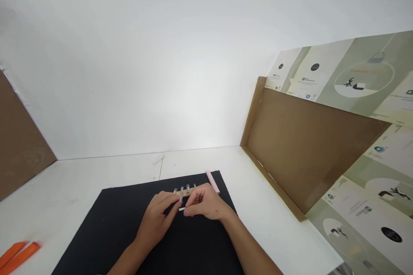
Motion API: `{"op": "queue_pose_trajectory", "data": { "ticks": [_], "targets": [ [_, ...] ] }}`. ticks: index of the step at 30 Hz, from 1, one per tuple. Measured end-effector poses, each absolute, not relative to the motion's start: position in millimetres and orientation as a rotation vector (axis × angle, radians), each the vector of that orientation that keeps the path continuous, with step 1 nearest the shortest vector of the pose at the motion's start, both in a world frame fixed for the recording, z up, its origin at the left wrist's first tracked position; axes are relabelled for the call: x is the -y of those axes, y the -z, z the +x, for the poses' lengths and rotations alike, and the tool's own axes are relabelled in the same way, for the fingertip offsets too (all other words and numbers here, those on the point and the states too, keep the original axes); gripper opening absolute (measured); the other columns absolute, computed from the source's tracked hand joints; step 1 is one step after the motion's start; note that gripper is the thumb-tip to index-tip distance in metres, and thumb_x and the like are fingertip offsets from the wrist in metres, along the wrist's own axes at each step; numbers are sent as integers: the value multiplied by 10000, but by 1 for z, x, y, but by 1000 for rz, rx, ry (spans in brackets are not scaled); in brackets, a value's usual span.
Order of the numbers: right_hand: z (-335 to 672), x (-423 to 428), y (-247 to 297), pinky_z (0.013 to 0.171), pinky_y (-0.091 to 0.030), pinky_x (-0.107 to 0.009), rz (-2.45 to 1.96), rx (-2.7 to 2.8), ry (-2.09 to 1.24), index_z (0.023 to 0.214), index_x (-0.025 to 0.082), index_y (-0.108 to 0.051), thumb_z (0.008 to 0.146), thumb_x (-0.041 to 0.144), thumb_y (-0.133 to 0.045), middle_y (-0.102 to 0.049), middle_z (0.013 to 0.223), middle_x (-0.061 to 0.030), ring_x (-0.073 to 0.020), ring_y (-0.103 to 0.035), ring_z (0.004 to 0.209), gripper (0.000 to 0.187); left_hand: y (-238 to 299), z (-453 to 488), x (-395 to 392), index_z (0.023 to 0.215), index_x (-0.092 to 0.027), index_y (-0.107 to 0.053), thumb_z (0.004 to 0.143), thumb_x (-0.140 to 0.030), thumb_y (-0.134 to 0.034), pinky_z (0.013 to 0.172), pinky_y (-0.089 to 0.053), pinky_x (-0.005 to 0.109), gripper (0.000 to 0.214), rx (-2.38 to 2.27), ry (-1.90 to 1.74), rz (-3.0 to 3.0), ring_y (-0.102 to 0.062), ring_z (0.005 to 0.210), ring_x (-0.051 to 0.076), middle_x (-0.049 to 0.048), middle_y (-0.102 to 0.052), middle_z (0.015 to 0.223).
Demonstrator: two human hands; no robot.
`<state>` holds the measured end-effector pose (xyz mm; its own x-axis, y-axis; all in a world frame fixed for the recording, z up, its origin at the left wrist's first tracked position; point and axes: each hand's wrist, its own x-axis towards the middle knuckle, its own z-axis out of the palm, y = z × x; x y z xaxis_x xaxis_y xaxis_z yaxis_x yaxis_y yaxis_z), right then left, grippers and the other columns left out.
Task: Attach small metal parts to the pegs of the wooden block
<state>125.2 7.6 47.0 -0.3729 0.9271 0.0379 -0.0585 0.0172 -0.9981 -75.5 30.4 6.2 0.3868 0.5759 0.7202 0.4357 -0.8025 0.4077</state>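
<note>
My left hand [157, 218] is closed in a pinch on a small clear tube [181, 199], held upright over the black mat. Between the thumb and fingers of my right hand [206, 203] is a thin white stick [182, 209], its free end pointing left, close to the tube's lower end. Just behind the fingers lies a light wooden strip [183, 192] with several clear, rounded pieces along it; my hands partly cover it. A pale pink cylinder [212, 181] rests on the mat beyond my right hand.
The black mat [119, 215] lies on a white table [74, 180]. At the lower left are orange handle-like pieces [20, 255]. Brown board [22, 142] stands at the left, and an opened cardboard box [309, 137] with printed panels at the right. A white wall [155, 60] rises behind.
</note>
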Motion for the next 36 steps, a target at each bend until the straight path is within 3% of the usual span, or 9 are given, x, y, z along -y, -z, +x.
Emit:
{"op": "queue_pose_trajectory", "data": {
  "ticks": [8,17,26,36],
  "targets": [
    [121,-16,-47,528,-423,-239,-998,1237,-1194,644,154,-673,578,376,-856,-676,583,2,-98,-569,506,295,-8,-75,-28,1028,-255,-690,910,-256,-565,753,-523,308,172,-914,-1376,2513,-656,851,180,46,-727,956],
    [124,-10,-43,514,-421,-239,-938,1408,-1489,653,132,-691,519,342,-890,-670,575,0,-109,-586,510,319,-5,-76,-31,983,-235,-680,912,-235,-560,735,-513,308,139,-922,-1389,2493,-643,840,181,47,-714,922],
    [119,-17,-42,519,-422,-235,-969,1226,-1262,645,148,-674,560,348,-870,-686,598,-1,-97,-574,501,292,-7,-76,-29,1037,-254,-672,905,-229,-579,765,-498,305,163,-912,-1354,2503,-635,859,173,30,-715,963],
    [120,-9,-42,501,-425,-231,-918,1379,-1462,630,133,-685,527,304,-887,-680,581,-4,-108,-593,502,284,-7,-75,-29,970,-223,-662,911,-218,-570,738,-487,298,110,-905,-1391,2493,-624,825,165,30,-702,907]
  ]
}}
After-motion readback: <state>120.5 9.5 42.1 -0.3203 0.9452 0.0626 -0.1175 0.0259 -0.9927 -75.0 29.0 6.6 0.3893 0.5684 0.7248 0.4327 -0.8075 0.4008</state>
